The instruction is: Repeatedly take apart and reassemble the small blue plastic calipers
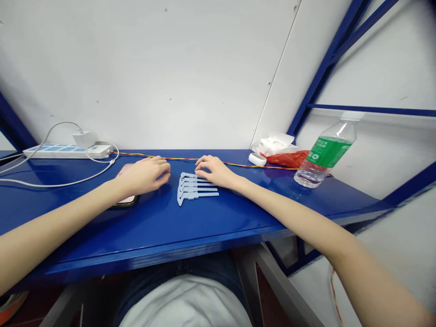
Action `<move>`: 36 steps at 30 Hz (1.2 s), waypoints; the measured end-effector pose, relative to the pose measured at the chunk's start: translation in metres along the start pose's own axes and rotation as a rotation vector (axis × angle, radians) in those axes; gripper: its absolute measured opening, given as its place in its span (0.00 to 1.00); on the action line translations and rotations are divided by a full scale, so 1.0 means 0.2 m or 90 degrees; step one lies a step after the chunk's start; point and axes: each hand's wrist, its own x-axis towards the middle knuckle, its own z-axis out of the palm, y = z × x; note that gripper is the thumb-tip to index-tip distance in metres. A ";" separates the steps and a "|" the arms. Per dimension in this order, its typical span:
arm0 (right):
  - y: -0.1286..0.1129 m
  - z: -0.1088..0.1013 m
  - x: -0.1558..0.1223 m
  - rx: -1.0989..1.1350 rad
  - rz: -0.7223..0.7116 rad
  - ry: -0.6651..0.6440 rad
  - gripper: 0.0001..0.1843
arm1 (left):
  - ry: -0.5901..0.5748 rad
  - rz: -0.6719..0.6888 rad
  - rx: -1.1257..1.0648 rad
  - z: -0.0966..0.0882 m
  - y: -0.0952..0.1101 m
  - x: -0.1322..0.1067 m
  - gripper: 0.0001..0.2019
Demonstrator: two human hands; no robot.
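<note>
Head view: a pale-blue plastic five-pronged piece lies on the desk, its prongs running left to right across me, joined at the left end. My right hand is nearer, fingers loosely curved and gripping nothing, tips just at the far edge of the piece. My left hand, over a phone, has its fingers loosely curved and empty, just left of the piece.

White shirt, dark blue jeans

Pale-blue plastic pieces are blocking the middle, and a water bottle is blocking the right. Passage is running along the blue shelf's lower front edge.
</note>
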 end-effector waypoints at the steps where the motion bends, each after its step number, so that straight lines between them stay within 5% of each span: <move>1: 0.00 -0.01 0.00 -0.003 0.005 0.009 0.09 | 0.003 0.000 0.007 0.00 -0.01 0.00 0.15; 15: -0.02 0.03 0.03 -0.019 0.035 -0.036 0.09 | 0.015 0.013 0.045 0.03 -0.04 0.00 0.14; 29: 0.05 -0.03 0.05 -0.126 0.164 -0.115 0.05 | 0.001 0.035 0.066 0.03 -0.03 -0.01 0.15; 36: 0.04 -0.08 0.03 -0.190 0.052 -0.106 0.05 | 0.019 -0.037 0.059 0.01 -0.02 0.00 0.14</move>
